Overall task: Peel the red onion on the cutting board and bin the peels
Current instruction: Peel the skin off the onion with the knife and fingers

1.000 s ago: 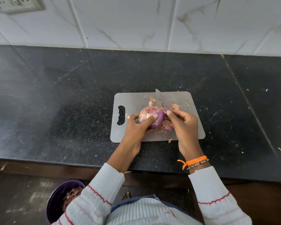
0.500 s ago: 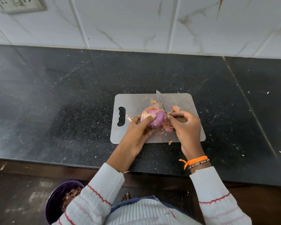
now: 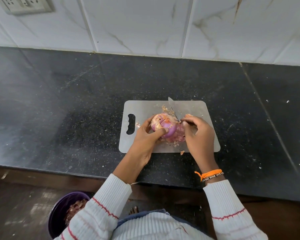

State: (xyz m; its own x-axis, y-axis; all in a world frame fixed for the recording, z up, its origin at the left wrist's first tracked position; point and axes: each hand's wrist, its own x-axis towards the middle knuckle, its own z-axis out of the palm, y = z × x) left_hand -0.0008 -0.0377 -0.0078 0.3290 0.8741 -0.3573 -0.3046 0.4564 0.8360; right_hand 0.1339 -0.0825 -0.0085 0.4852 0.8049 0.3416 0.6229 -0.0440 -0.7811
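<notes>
The red onion (image 3: 164, 126) sits on the grey cutting board (image 3: 145, 108), a little toward the board's 6 o'clock edge. The left hand (image 3: 145, 137) grasps it from 8 o'clock, thumb pressed on its purple face and fingers curled round the far side. The right hand (image 3: 197, 134) is just beside the onion at 3 o'clock, fingers clenched round a knife (image 3: 171, 105) whose blade points to 11 o'clock past the onion's root end. Loose peels (image 3: 177, 138) lie against the onion between the two hands. The board rests on the black bench (image 3: 76, 110). A purple bin (image 3: 59, 215) holding peels stands on the floor at 7 o'clock.
</notes>
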